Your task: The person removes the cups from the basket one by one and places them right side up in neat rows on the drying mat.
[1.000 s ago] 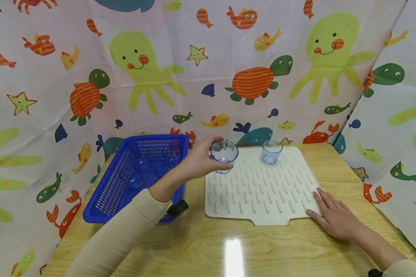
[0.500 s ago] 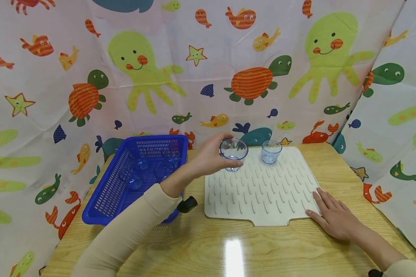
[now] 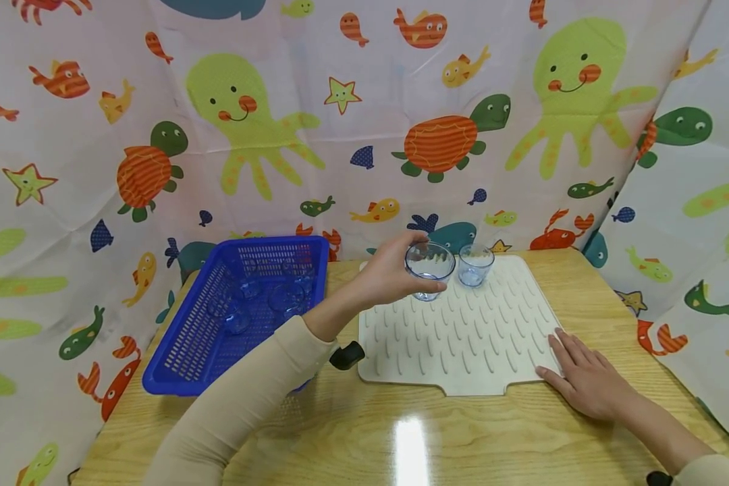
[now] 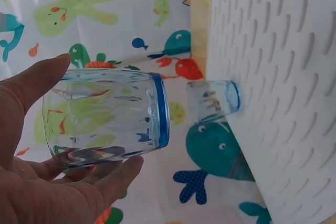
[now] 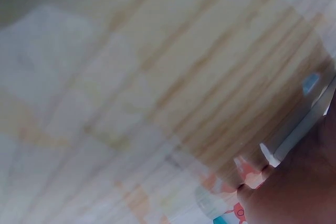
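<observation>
In the head view my left hand [image 3: 385, 275] grips a clear, blue-tinted glass tumbler [image 3: 426, 270] by its sides, above the white ridged mat [image 3: 455, 341]. The left wrist view shows the thumb on one side of this tumbler [image 4: 105, 116] and the fingers on the other. A second, similar tumbler [image 3: 475, 270] stands on the mat's back part, just right of the held one in the head view. My right hand [image 3: 586, 381] rests flat, fingers extended, at the mat's right front corner. Its fingers are partly hidden in the right wrist view.
A blue plastic basket [image 3: 160, 381] stands left of the mat, with several glass tumblers [image 3: 237, 317] inside. My left forearm crosses over its front right part. The wooden table [image 3: 340, 439] meets a curtain [image 3: 364, 61] printed with sea animals at the back and sides.
My left hand has carried the tumbler rightward over the mat, from its left back corner toward the standing tumbler. The right hand has stayed in place.
</observation>
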Available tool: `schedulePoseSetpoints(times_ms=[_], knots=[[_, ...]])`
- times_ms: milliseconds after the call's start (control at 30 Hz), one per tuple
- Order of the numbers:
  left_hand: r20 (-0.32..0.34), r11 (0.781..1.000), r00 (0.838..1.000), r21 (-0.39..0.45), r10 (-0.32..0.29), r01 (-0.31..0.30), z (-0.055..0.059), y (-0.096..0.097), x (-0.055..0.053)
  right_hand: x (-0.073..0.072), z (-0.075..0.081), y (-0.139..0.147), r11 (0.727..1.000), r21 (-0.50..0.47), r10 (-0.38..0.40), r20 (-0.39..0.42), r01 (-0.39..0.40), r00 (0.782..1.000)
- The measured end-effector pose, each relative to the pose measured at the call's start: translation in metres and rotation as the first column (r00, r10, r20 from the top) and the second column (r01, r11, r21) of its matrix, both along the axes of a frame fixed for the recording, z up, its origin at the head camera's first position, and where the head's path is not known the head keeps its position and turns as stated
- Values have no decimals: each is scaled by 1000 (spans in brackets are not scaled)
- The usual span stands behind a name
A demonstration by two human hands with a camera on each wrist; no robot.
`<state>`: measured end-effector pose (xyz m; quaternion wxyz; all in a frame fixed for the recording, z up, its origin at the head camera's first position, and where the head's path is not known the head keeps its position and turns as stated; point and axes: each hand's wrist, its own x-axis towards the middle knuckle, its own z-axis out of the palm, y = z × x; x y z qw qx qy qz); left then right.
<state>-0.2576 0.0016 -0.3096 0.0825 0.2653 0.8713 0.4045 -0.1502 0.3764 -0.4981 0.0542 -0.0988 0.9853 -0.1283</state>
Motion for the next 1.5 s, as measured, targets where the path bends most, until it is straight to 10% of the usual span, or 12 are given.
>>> schedulePoseSetpoints(times_ms=[633,1500], knots=[[-18,998,998,-1,-61,61,-24,57,-2,1,1,-1,1000,1,0,5,0,1000],[61,999,998,31,35,-37,-74,115,-17,0,3,-1,1000,1,-6,14,6,1000]])
